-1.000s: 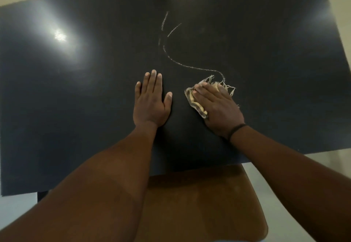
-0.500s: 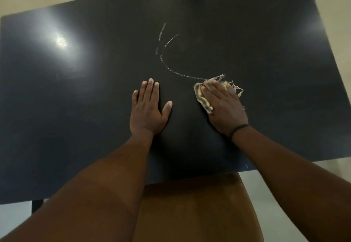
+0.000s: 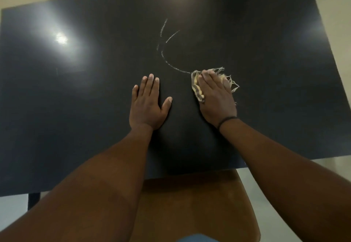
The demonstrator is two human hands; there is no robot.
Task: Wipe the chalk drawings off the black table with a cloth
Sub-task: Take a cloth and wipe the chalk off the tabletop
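R hand [image 3: 216, 97] lies flat, fingers together, pressing frayed cloth [image 3: 197, 89] onto black table [image 3: 76, 108] at lower end of curved chalk line [image 3: 167, 61], w/ L hand [image 3: 148, 105] spread flat just beside.

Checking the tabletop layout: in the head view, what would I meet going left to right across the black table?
Light glare → left hand, flat on the table → chalk line → cloth under the right hand.

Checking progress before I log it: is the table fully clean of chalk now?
No, a curved chalk line and short strokes still run across the black table ahead of the cloth under the right hand.
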